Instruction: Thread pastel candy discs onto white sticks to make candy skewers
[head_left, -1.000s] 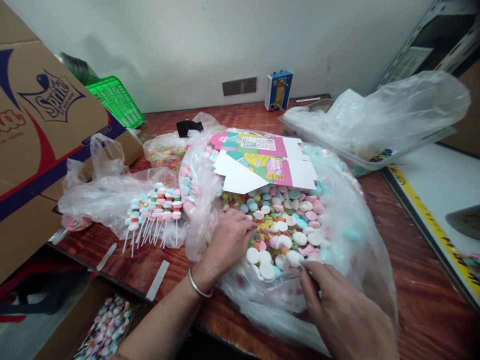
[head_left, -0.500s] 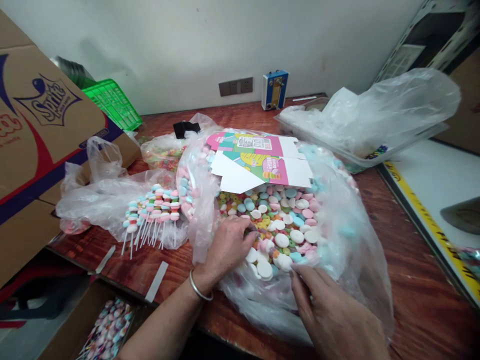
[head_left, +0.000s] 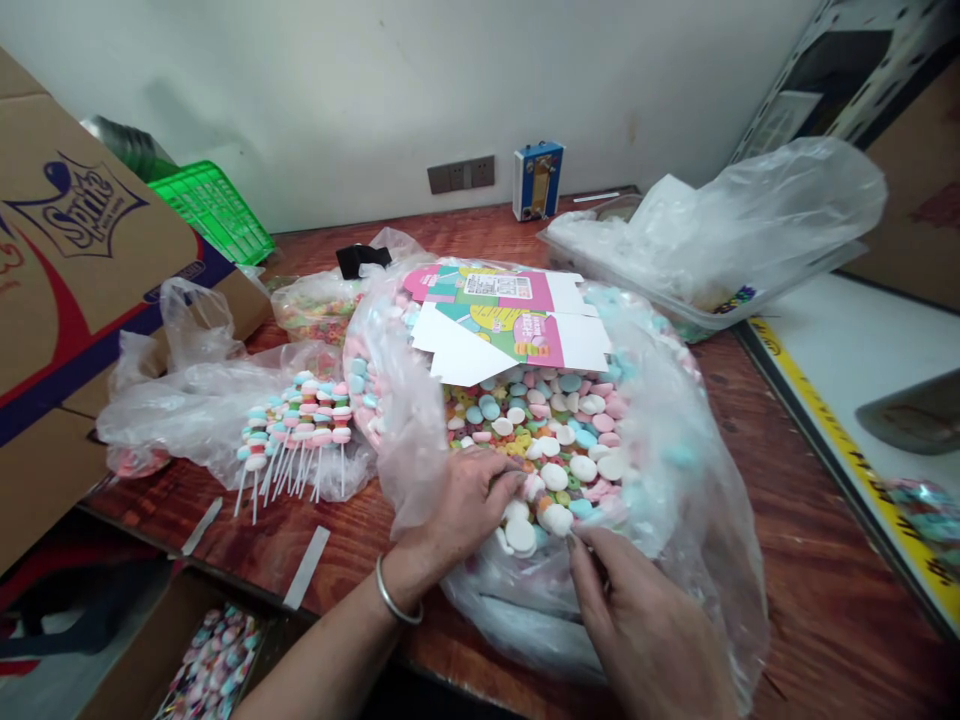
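Note:
My left hand (head_left: 476, 500), with a metal bangle on its wrist, has its fingers closed at a pink-and-white candy (head_left: 533, 487). That candy lines up with an orange ring candy (head_left: 545, 507) and a white marshmallow candy (head_left: 556, 520), forming a short candy skewer. At its near end my right hand (head_left: 630, 600) pinches with thumb and forefinger; the stick is hidden there. Beneath both hands, loose white, pink and blue candies (head_left: 583, 467) and coloured gummy rings fill an opened clear plastic bag (head_left: 697, 540). A printed flat carton (head_left: 510, 315) lies on the candies.
Finished candy skewers (head_left: 300, 425) lie on a plastic bag at left. Beyond stand a cardboard box (head_left: 90, 260), a green basket (head_left: 217, 210) and a bag of gummy rings (head_left: 319, 310). A clear tub (head_left: 705, 315) is back right. Below, an open box holds more skewers (head_left: 214, 655).
The pink-and-white candy now sits against the orange ring between my hands. Both hands have drawn closer together, still pinching. The whole view has shifted slightly.

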